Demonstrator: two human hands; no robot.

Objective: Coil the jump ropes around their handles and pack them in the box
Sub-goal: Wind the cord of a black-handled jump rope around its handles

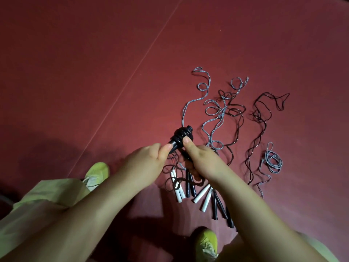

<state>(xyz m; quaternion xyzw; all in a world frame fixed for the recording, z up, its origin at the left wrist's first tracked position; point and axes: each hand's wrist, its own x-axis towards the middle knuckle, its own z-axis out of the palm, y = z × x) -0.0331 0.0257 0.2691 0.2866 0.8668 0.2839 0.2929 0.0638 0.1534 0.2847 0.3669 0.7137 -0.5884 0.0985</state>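
Several jump ropes (pixel 222 118) sprawl loose across the red floor (pixel 94 63), grey and black cords tangled side by side, with their white and black handles (pixel 205 199) fanned out near the person's feet. No box shows in this view.

Both hands meet just above that fan of handles, holding one black rope bundle (pixel 182 138) off the floor. Its long axis runs up and to the right, away from the person, with the thick wound part at the far end. The left hand (pixel 145 163) pinches the near end of the handle between thumb and fingers. The right hand (pixel 202 159) is curled round the bundle, thumb pressed on the coils. The right hand seems nearer the slack.

A tail of black cord (pixel 181 181) hangs below the hands in loose loops, so the winding looks unfinished; the next turns would likely feed from there.
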